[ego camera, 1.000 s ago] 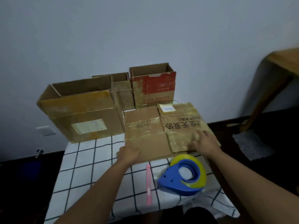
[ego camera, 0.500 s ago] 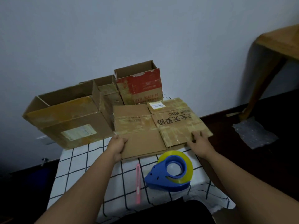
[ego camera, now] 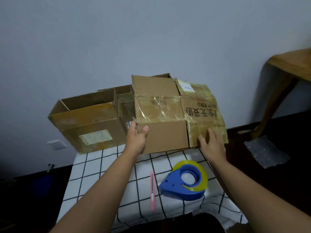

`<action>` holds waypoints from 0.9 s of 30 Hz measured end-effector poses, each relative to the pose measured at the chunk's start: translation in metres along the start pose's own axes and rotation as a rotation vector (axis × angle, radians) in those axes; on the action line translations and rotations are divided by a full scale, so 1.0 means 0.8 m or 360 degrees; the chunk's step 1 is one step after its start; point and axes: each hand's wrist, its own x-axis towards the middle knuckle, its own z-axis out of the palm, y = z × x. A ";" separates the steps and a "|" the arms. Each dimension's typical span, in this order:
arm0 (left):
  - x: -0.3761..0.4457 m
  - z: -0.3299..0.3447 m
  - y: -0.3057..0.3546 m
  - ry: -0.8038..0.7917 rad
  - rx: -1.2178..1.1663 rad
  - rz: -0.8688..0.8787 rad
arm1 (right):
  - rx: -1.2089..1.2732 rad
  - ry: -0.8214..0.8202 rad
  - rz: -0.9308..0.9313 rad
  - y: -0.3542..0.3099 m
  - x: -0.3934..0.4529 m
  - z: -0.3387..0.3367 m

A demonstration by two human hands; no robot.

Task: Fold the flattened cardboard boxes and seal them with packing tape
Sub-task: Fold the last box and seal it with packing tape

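A flattened cardboard box, brown with old clear tape and black printed characters, is tilted up off the table. My left hand grips its lower left edge, thumb on the front face. My right hand holds the lower right flap, fingers spread against the front. A blue tape dispenser with a yellowish roll lies on the checked tablecloth in front of the box. A pink utility knife lies to the left of the dispenser.
A large open box stands at the table's back left, with a smaller open box behind it. A wooden table stands at right over a dark floor with a plastic sheet. A wall socket sits low at left.
The flattened box lay flat on the table with both hands on it; both hands have raised it upright, so that it hides the red box at the back.
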 end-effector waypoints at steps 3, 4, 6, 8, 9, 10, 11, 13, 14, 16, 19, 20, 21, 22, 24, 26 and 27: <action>-0.019 -0.029 0.022 0.0024 -0.0072 0.0128 | 0.0045 0.0102 -0.0159 -0.041 -0.015 -0.008; -0.035 -0.040 0.036 0.0045 -0.0071 0.0175 | 0.0061 0.0091 -0.0206 -0.055 -0.020 -0.010; -0.060 -0.064 0.058 0.0087 -0.0105 0.0264 | 0.0076 0.0042 -0.0303 -0.085 -0.032 -0.012; -0.077 -0.096 0.065 0.0134 -0.0134 0.0353 | 0.0061 0.0009 -0.0451 -0.118 -0.048 -0.008; -0.085 -0.113 0.066 0.0155 -0.0126 0.0391 | 0.0048 -0.0003 -0.0537 -0.136 -0.059 -0.004; -0.094 -0.129 0.067 0.0168 -0.0125 0.0424 | 0.0037 -0.0023 -0.0620 -0.154 -0.070 0.003; -0.103 -0.147 0.067 0.0186 -0.0122 0.0456 | 0.0034 -0.0049 -0.0695 -0.172 -0.083 0.011; -0.124 -0.181 0.069 0.0211 -0.0127 0.0509 | 0.0080 -0.0097 -0.0790 -0.206 -0.108 0.029; -0.135 -0.200 0.070 0.0236 -0.0122 0.0526 | 0.0128 -0.0110 -0.0803 -0.221 -0.120 0.036; -0.155 -0.239 0.069 0.0297 -0.0090 0.0533 | 0.0226 -0.0119 -0.0790 -0.243 -0.137 0.049; -0.186 -0.303 0.061 0.0381 -0.0055 0.0513 | 0.0262 -0.0157 -0.0772 -0.262 -0.157 0.066; -0.196 -0.322 0.057 0.0408 -0.0050 0.0495 | 0.0279 -0.0163 -0.0739 -0.265 -0.164 0.071; -0.205 -0.340 0.053 0.0429 -0.0053 0.0485 | 0.0312 -0.0158 -0.0681 -0.269 -0.170 0.076; -0.216 -0.354 0.050 0.0436 -0.0073 0.0480 | 0.0371 -0.0142 -0.0600 -0.271 -0.175 0.081; -0.232 -0.382 0.040 0.0465 -0.0121 0.0444 | 0.0529 -0.0118 -0.0404 -0.274 -0.181 0.086; -0.246 -0.406 0.031 0.0498 -0.0177 0.0395 | 0.0658 -0.0154 -0.0250 -0.274 -0.182 0.088; -0.252 -0.416 0.027 0.0510 -0.0214 0.0368 | 0.0731 -0.0208 -0.0208 -0.274 -0.183 0.088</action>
